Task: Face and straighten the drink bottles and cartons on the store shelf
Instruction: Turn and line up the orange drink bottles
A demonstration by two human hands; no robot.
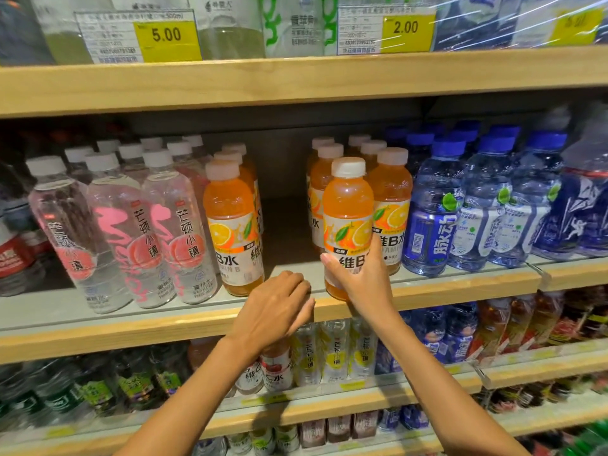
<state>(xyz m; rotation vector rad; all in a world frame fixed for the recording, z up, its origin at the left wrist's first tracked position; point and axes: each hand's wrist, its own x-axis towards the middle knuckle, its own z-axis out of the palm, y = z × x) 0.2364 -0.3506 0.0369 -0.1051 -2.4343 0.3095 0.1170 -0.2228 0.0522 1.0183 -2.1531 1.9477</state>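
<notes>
- Middle shelf (131, 334): pale wood front lip and flat grey deck, seen running left to right.
- Peach water bottles (131, 232), clear ribbed plastic with white caps, were ranked at left; blue-capped bottles (434, 209) were ranked at right.
- Orange drink bottle (348, 205): smooth, round-shouldered plastic with a white cap. It was held at the shelf's front edge, ahead of its own row. Long axis upright, label turned to the camera. Whether its base met the deck could not be told.
- Right hand (358, 278) was wrapped round the bottle's lower part, thumb at the label's left, fingers round the right side.
- Left hand (279, 304) was laid on the lip just beside the bottle's base, fingers loosely bent, nothing grasped.
</notes>
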